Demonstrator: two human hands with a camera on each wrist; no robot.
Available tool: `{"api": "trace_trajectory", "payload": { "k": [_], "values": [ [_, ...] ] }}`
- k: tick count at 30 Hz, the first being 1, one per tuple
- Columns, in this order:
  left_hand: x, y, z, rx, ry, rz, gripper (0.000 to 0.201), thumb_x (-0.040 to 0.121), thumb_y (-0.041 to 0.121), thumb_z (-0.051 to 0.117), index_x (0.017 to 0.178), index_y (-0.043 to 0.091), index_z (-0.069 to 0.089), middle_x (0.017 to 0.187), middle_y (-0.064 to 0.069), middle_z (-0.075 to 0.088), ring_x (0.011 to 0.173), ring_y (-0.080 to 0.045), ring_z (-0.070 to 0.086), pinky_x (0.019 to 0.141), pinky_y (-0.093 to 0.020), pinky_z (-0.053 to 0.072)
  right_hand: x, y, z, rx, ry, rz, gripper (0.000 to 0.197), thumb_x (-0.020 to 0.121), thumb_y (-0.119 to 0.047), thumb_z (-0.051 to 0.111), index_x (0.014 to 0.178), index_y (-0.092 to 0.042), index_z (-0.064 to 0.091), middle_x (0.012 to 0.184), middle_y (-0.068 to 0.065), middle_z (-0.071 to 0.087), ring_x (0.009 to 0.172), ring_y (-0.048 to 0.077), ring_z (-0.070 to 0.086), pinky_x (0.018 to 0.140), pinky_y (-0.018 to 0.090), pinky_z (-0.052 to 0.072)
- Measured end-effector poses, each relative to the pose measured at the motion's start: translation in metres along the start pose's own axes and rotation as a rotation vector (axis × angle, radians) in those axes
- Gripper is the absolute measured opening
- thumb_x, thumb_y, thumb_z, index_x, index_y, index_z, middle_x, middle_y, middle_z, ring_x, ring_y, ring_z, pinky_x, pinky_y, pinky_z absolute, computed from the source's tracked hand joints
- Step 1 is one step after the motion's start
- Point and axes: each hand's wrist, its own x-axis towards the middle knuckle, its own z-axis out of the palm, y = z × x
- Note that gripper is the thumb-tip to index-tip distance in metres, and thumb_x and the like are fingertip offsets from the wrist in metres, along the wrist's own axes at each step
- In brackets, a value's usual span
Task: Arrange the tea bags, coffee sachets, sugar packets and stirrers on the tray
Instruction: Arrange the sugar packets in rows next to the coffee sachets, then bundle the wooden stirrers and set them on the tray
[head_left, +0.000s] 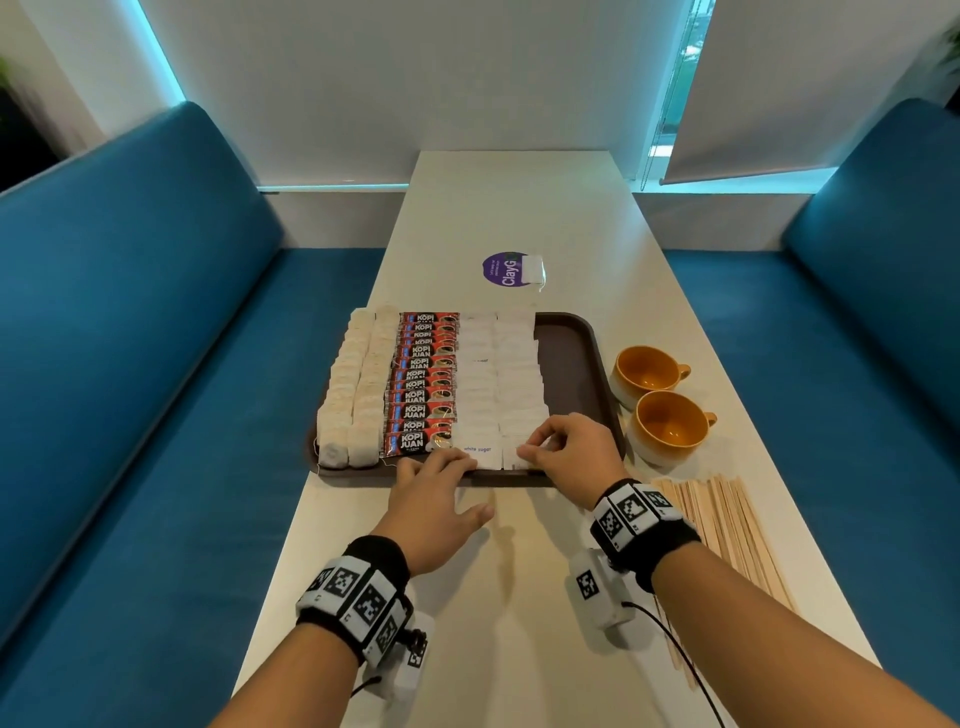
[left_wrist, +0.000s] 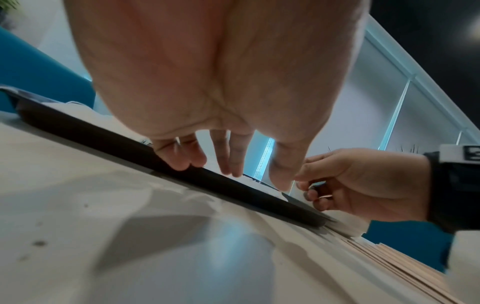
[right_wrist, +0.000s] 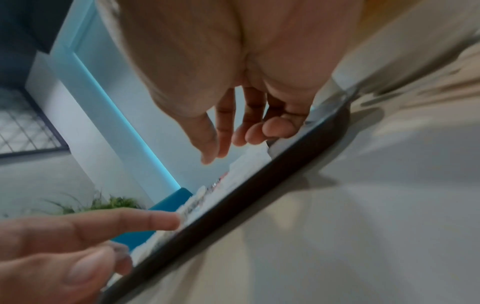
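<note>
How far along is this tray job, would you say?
Mostly done: tea bags, coffee sachets and sugar packets sit in rows on the tray. In hand: the right hand pinches the nearest sugar packet while the left hand rests flat-fingered beside it. Left: the stirrers lie on the table, and one tea bag lies beyond the tray.

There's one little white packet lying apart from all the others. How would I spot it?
Start at the brown tray on the long white table, then look just beyond its far edge to a round purple sticker. The stray white packet lies across that sticker's right side, the only packet off the tray, outside the neat rows.
</note>
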Motion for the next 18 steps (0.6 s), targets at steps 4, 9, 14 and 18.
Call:
{"api": "trace_trajectory", "payload": {
  "k": [4,9,14,18],
  "values": [
    [-0.012,0.01,-0.006,-0.153,0.068,0.104,0.052,0.097,0.042,0.064,0.146,0.034,0.047,0.147,0.019,0.037,0.127,-0.009,0.025,0.113,-0.026,0.027,-0.029,0.005,-0.025,0.076,0.032,-0.04,0.006,0.09,-0.034,0.076,0.089,-0.03,0.071,0.087,-0.006,0.066,0.081,0.01,0.062,0.07,0.022,0.05],
    [-0.031,0.041,-0.007,-0.341,0.031,0.246,0.023,0.097,0.024,0.065,0.116,0.037,0.066,0.106,0.021,0.063,0.096,0.004,0.056,0.077,-0.01,0.04,-0.077,0.034,-0.076,0.102,0.122,0.04,0.006,0.093,-0.024,0.072,0.097,-0.027,0.071,0.089,-0.006,0.068,0.086,0.009,0.063,0.068,0.019,0.046],
    [-0.038,0.084,0.019,-0.258,-0.166,0.279,0.018,0.098,0.027,0.061,0.113,0.032,0.069,0.098,0.016,0.065,0.084,0.003,0.057,0.077,-0.012,0.043,-0.096,0.095,-0.124,-0.197,0.227,0.283,0.031,0.094,-0.035,0.07,0.12,-0.018,0.068,0.107,0.002,0.065,0.098,0.019,0.062,0.087,0.037,0.053],
    [-0.043,0.119,0.047,-0.173,-0.283,0.258,0.033,0.096,0.019,0.055,0.127,0.031,0.057,0.121,0.014,0.056,0.113,-0.006,0.052,0.097,-0.022,0.044,-0.11,0.13,-0.133,-0.48,0.082,0.482,0.076,0.092,-0.067,0.055,0.139,-0.008,0.054,0.139,0.015,0.048,0.124,0.033,0.053,0.105,0.045,0.046]
  ]
}}
